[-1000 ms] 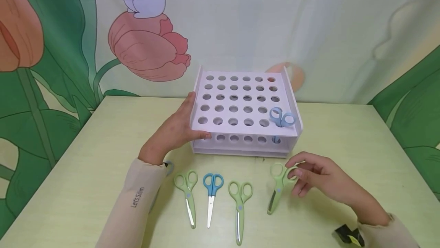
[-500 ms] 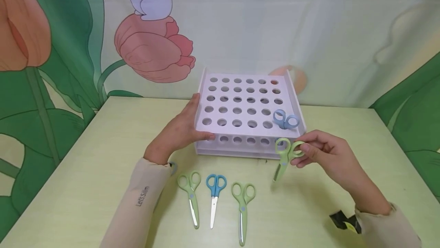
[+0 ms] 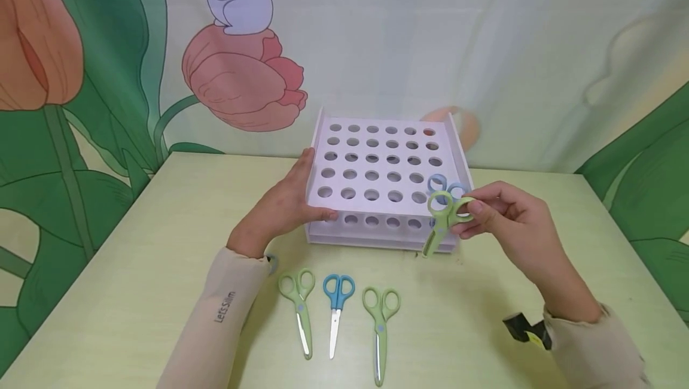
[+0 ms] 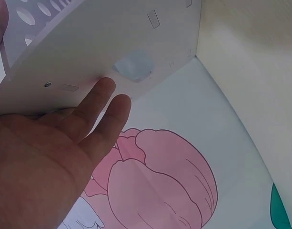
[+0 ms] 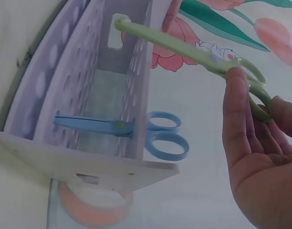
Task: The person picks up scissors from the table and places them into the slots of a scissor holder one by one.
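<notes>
My right hand [image 3: 518,221] pinches a green pair of scissors [image 3: 441,221] by one handle loop. The blades point down in front of the white rack's [image 3: 383,204] right front corner; in the right wrist view these scissors [image 5: 179,46] cross beside the rack's perforated top. A light blue pair of scissors [image 5: 167,138] stands in a front right hole of the rack, blades down through the shelf. My left hand [image 3: 282,204] holds the rack's left side, thumb over the front edge. In the left wrist view its fingers [image 4: 95,102] lie along the side panel [image 4: 95,59].
On the table [image 3: 134,269] before the rack lie a green pair of scissors [image 3: 301,311], a blue pair [image 3: 336,311] and another green pair [image 3: 380,329]. Part of a blue loop [image 3: 273,264] shows beside my left sleeve. A patterned curtain [image 3: 377,42] hangs behind the rack.
My right hand has lifted the green scissors off the table and moved them up toward the rack's right front corner. My left hand stays on the rack; the view has shifted slightly.
</notes>
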### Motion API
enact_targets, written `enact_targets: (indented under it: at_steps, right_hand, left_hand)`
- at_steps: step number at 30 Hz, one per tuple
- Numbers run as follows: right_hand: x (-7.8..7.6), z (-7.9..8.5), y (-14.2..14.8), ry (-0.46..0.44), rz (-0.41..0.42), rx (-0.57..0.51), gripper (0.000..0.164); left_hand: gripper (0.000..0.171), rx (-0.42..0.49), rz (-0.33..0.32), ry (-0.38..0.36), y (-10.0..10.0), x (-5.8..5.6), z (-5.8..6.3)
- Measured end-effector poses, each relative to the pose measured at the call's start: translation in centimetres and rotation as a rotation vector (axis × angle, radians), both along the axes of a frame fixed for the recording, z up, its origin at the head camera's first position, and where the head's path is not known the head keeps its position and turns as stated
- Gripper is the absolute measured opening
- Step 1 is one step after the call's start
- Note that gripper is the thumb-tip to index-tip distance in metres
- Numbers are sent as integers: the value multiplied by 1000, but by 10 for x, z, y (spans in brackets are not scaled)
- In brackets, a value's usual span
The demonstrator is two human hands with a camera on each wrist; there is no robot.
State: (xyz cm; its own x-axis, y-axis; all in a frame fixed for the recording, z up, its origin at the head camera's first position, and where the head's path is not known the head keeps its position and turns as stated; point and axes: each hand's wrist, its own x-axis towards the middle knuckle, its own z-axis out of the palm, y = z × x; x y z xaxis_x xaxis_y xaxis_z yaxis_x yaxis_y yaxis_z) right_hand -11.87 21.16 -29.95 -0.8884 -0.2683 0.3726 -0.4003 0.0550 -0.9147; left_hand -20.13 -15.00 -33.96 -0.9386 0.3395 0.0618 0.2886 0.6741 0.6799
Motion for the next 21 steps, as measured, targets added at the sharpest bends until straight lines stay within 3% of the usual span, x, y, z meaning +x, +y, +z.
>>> enact_targets:
  at_steps: [13, 21]
  right_hand:
    - [-14, 19, -29, 94, -123, -174, 10]
    - [-29, 16, -54, 156, -173, -196, 12]
  left_hand:
    - [131, 4, -6, 13, -1, 0, -2]
    - [130, -2, 0, 9, 1, 0, -1]
